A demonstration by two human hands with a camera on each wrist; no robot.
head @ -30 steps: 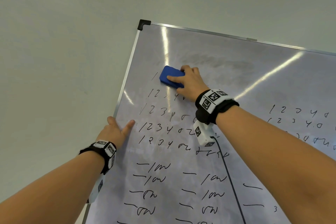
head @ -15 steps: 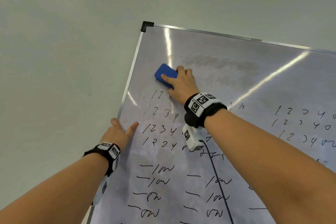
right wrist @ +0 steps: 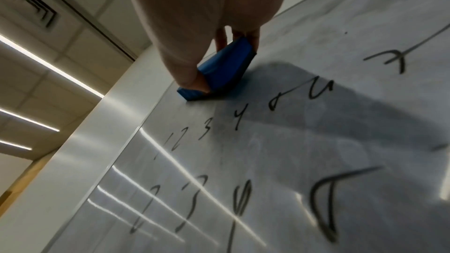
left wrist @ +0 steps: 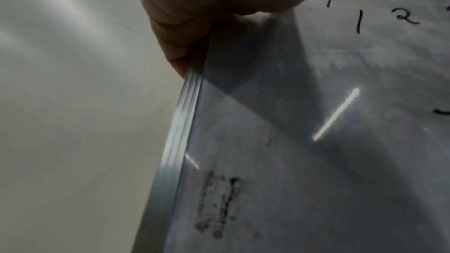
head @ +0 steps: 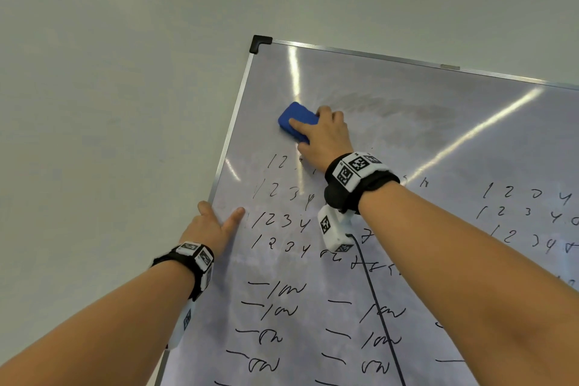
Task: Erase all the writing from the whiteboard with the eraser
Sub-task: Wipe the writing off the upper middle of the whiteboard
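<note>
The right hand (head: 324, 138) grips the blue eraser (head: 297, 121), thumb along its near side and fingers over the far side, and presses it flat against the whiteboard (head: 407, 122) near the board's upper left corner, at about 11 o'clock on the board's visible face. In the right wrist view the eraser (right wrist: 224, 70) lies with its dark felt side on the surface, just above a row of handwritten numbers (right wrist: 219, 122). At 12 to 1 o'clock from the eraser a grey smear (head: 391, 106) marks the surface. Black handwriting (head: 282, 219) fills the board below: rows of "1 2 3 4" at 6 o'clock from the eraser, dashes and scribbles lower down, more numbers at the far right.

The left hand (head: 213, 227) rests on the board's left edge at 8 o'clock from the eraser, thumb spread flat on the writing surface, fingers wrapped around the aluminium frame (left wrist: 180, 132). A black cable (head: 376, 307) hangs from the right wrist camera across the board.
</note>
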